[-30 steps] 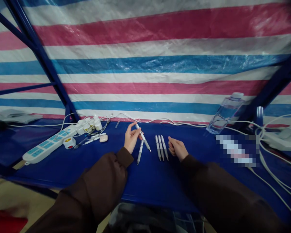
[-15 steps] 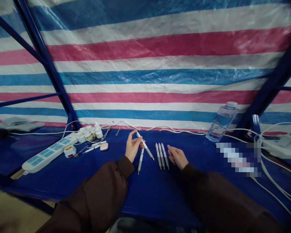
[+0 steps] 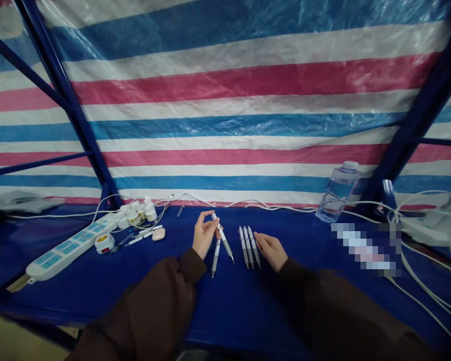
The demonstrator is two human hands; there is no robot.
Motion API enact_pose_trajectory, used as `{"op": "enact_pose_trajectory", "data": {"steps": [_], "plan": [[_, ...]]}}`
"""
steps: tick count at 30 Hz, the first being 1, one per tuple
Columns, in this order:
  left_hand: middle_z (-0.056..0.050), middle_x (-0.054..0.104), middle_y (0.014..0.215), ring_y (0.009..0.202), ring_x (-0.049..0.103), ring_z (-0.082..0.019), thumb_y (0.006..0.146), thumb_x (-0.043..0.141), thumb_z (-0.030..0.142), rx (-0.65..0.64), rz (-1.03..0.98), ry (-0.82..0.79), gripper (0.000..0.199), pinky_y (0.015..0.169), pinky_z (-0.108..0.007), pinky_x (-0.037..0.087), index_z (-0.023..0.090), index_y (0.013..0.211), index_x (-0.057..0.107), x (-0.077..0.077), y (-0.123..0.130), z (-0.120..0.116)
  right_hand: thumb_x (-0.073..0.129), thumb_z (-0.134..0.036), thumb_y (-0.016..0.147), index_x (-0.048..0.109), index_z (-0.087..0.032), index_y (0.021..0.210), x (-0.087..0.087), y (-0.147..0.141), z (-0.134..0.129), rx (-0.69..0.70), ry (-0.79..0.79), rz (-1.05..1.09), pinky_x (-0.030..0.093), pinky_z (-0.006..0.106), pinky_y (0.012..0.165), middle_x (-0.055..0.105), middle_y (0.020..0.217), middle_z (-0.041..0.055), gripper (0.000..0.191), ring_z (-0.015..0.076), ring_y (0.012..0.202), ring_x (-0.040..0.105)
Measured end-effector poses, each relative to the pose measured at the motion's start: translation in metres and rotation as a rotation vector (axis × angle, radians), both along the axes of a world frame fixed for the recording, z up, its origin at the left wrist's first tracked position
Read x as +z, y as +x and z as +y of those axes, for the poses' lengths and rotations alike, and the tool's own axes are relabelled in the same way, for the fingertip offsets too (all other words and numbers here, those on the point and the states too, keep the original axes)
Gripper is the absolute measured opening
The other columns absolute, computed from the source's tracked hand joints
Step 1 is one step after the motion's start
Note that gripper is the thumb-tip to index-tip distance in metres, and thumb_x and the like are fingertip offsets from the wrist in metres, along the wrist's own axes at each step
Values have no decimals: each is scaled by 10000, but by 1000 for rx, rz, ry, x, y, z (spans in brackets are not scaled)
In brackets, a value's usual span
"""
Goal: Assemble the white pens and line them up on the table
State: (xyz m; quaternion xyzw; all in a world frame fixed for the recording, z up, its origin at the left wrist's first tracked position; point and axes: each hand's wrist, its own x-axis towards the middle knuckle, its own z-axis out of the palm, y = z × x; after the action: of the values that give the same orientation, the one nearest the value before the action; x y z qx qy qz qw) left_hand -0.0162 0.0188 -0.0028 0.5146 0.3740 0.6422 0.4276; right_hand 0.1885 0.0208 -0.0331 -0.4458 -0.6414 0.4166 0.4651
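Note:
Between the thumb and fingers of my left hand [image 3: 204, 234] is a white pen with a grey grip [image 3: 224, 240], its tip slanting down toward me. A second such pen [image 3: 215, 258] lies on the blue tabletop [image 3: 225, 306] below that hand, its upper end hidden by the fingers. To the right, three matching pens [image 3: 249, 247] lie side by side with their tips toward me. My right hand [image 3: 272, 249] rests beside the rightmost of these, fingers curled and closed. Its fingertips are close to that pen's upper part; whether they grip anything I cannot make out.
At the left lie a white power strip [image 3: 69, 248] with plugs and cables, a small white adapter [image 3: 104, 243], loose pens and a pale earphone case [image 3: 158, 234]. A clear water bottle [image 3: 337, 193] stands back right, near white cables [image 3: 417, 260]. Striped sheeting [image 3: 225, 110] hangs behind.
The pen in my left hand has turned slightly more upright. My right hand has come a little closer to the row of three pens. The whole view has shifted slightly.

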Motion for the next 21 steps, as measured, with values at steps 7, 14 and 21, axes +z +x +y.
{"op": "enact_pose_trajectory", "data": {"steps": [7,14,21], "plan": [[39,596,591,396,497,-78,741,610,404,9,-9,6,398,475,-219,420,199,1020,412,1,0,-1,435,-533,795,330,-194,508,4,-1,-3,-7,62,-70,227,231,454,276,476,-48,456,86,469,255],[44,584,573,378,477,-70,752,597,404,4,-3,14,343,431,-198,389,198,949,405,2,1,-3,400,-469,839,358,-189,530,8,1,-16,-3,238,-309,207,239,481,290,468,-45,419,88,457,259],[18,625,633,420,542,-91,767,579,412,-53,48,12,478,461,-209,435,188,1130,365,3,6,-5,403,-451,852,518,-194,656,26,-8,-47,91,554,-783,218,246,521,512,514,-13,343,96,480,443]]}}
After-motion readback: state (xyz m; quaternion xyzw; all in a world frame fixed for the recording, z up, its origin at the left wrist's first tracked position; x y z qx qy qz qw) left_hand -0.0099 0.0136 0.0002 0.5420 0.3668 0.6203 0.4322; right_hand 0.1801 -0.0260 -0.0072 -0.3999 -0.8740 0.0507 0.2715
